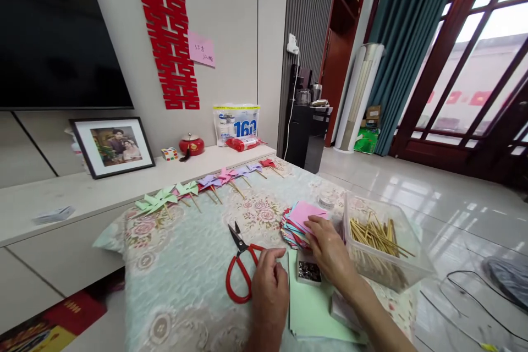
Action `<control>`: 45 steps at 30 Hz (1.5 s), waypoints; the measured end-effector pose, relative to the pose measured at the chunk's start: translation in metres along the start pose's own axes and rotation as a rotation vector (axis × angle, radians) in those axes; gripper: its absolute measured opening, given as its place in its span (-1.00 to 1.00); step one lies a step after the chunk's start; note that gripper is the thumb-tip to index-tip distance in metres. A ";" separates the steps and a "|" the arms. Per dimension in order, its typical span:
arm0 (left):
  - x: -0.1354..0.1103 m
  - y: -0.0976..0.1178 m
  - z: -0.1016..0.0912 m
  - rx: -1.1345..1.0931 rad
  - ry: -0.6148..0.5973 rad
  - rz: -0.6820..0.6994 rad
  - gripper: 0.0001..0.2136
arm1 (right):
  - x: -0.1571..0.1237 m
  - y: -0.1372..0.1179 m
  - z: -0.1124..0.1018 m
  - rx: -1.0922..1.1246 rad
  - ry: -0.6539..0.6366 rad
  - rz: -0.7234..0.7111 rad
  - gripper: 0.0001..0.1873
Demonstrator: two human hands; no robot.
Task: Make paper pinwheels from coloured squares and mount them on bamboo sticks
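My right hand (330, 247) lies over the right edge of a stack of coloured paper squares (303, 214), pink on top. Its fingers are stretched out and touch the top sheet. My left hand (270, 286) rests on the table with its fingers curled; nothing shows in them. Beside it lie red-handled scissors (241, 258), blades spread, one handle loop partly hidden by that hand. Between the hands sits a small white box of dark metal pins or tacks (308, 272), on top of light green paper sheets (305, 313).
A clear plastic bin (408, 231) of thin wooden sticks (377, 236) stands at the right, with a tape roll (325, 202) near it. Several paper pinwheels (225, 176) line the table's far edge. Behind are a framed photo (117, 146) and a red jar (192, 146) on a white cabinet.
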State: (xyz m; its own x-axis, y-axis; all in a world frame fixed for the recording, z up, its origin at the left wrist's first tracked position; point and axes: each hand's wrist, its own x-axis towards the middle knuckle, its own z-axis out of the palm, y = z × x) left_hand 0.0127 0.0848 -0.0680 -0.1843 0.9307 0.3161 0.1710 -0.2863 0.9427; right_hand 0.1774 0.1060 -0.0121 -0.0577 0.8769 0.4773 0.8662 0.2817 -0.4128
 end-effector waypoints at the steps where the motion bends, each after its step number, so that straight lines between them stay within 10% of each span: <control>1: -0.001 -0.002 -0.001 0.026 -0.005 0.036 -0.77 | -0.002 0.003 0.005 -0.027 -0.018 -0.004 -0.67; 26: -0.004 0.014 -0.005 -0.034 -0.114 -0.198 -0.83 | -0.010 0.001 0.015 -0.270 -0.233 0.117 -0.58; 45: -0.005 0.014 -0.006 -0.104 -0.114 -0.288 -0.86 | -0.017 0.025 0.029 -0.265 0.202 -0.062 -0.42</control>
State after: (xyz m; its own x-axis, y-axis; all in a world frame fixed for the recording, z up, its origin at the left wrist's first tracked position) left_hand 0.0097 0.0749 -0.0559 -0.1004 0.9946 0.0263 0.0264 -0.0237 0.9994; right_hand 0.1859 0.1100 -0.0529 -0.0372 0.7588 0.6503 0.9645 0.1975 -0.1752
